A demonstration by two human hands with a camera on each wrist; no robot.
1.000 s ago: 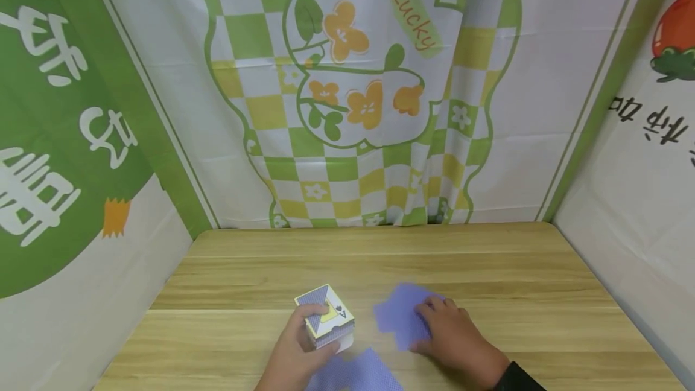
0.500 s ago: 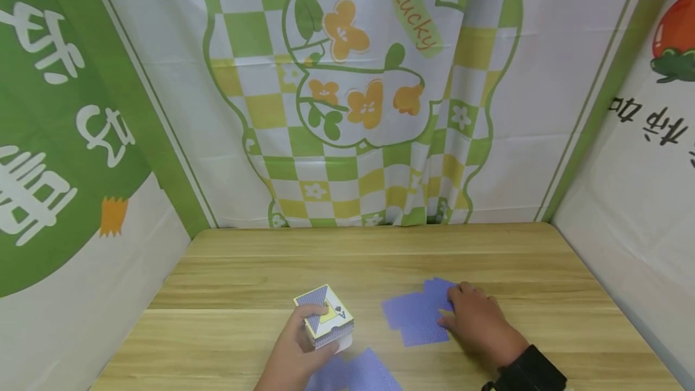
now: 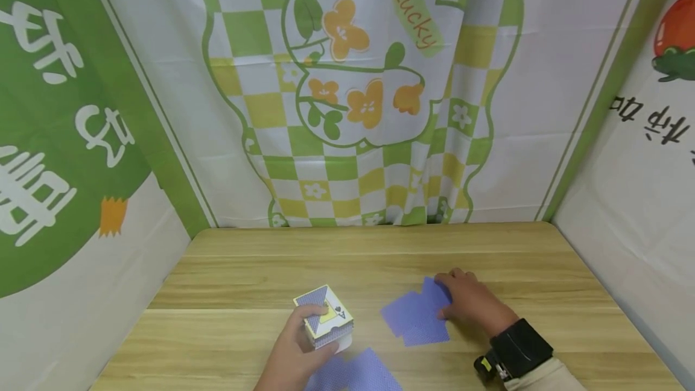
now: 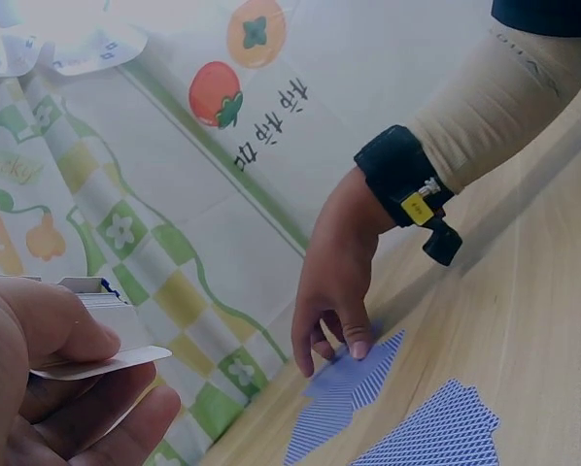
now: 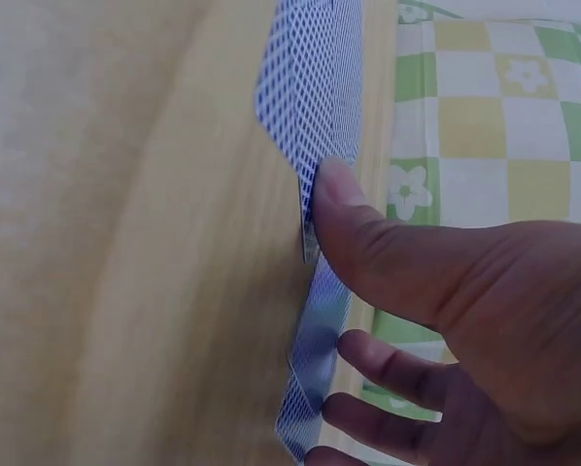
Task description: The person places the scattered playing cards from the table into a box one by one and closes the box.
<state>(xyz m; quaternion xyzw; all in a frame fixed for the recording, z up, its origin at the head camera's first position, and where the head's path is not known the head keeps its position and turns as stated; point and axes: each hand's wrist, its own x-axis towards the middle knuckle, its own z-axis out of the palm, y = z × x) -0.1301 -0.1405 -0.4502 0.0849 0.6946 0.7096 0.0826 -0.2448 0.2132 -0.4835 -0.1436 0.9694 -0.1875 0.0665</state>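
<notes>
My left hand (image 3: 300,343) grips a playing card box (image 3: 329,314), with an ace of spades printed on its top face. A white flap (image 4: 106,364) sticks out beside the thumb, and layered card edges show at the box's open end. Several blue patterned playing cards (image 3: 415,321) lie overlapping, backs up, on the table to the right. My right hand (image 3: 478,301) rests at their far right side. Its thumb (image 5: 341,194) touches one card, while the other fingers (image 5: 373,369) are spread apart from the thumb along the cards' edges.
More blue-backed cards (image 3: 371,373) lie fanned at the front edge of the view, beneath the left hand. The wooden table (image 3: 260,258) ends at a checked curtain (image 3: 347,168) behind, with printed cloth walls on both sides. A black wristband (image 3: 522,347) carries a small device.
My right hand has moved right and away from me, and the cards under it have spread into a wider overlapping group. The left hand and the box have stayed in place.
</notes>
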